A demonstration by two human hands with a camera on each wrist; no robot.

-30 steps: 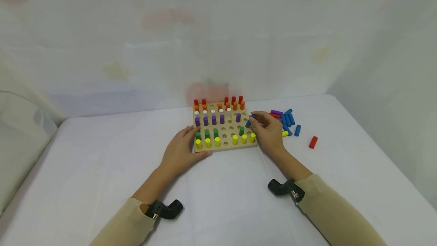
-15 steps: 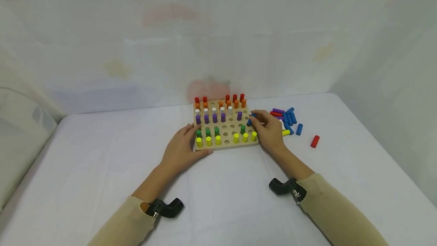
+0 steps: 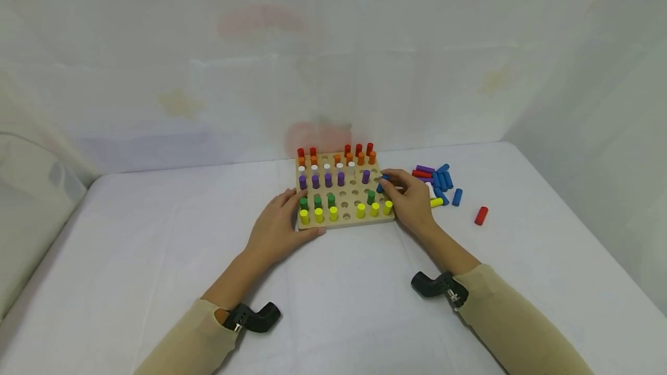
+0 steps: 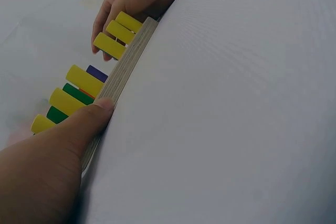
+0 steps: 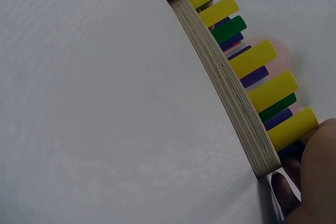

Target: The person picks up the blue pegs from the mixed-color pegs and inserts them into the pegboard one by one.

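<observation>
We see the left hand (image 3: pixel 276 230) resting at the near left corner of the square wooden pegboard (image 3: pixel 350 222), its fingers relaxed and laid along the board's left edge, the thumb pressed against the front edge. The right hand (image 3: pixel 411 198) sits at the board's right edge, its fingers (image 3: pixel 392 176) pinching a short blue wooden peg (image 3: pixel 383 182) held tilted just over the right-hand holes. The pegboard lies flat on the white cloth-covered surface (image 3: pixel 339 305), with yellow, green, purple, white, orange and red pegs standing upright in rows. A loose heap of blue, purple and red pegs (image 3: pixel 440 181) lies just right of the hand, and a single red peg (image 3: pixel 480 216) lies farther right.
</observation>
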